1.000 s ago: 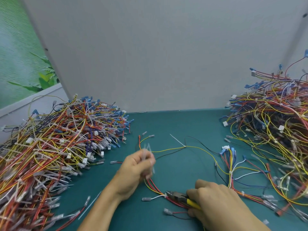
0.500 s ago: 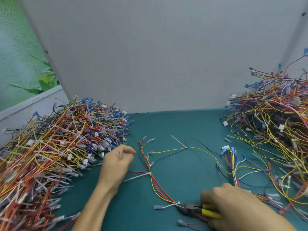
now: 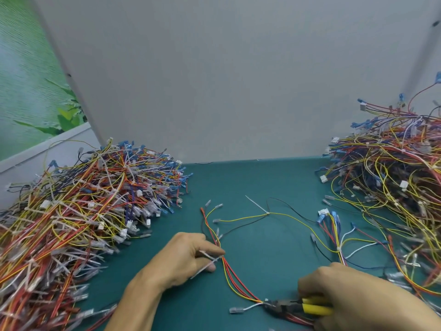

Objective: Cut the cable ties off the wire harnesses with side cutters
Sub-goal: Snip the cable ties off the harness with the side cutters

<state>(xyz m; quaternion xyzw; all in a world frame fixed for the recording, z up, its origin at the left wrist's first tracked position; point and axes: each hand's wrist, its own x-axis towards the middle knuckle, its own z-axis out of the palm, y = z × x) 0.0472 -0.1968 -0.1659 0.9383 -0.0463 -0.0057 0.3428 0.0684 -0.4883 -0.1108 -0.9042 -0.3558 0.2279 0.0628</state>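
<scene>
Two hands are in view: your left hand (image 3: 186, 256) and your right hand (image 3: 353, 295). One pair of side cutters (image 3: 286, 306) is gripped in your right fingers. There are two heaps of harnesses: the left heap (image 3: 71, 223) outboard of your left fingers and the right heap (image 3: 393, 175) beyond your right fingers.

Four cable ties show on the loose wires:
- The first tie (image 3: 216, 256) is pinched at your left fingertips.
- The second tie (image 3: 263, 301) is just left of your right fingers.
- The third tie (image 3: 268, 213) is well ahead of both sets of fingers.
- The fourth tie (image 3: 338, 248) is just ahead of your right fingers.

Ties inside the heaps cannot be counted.

Head view, looking forward-down, close over teal table (image 3: 250, 182)
</scene>
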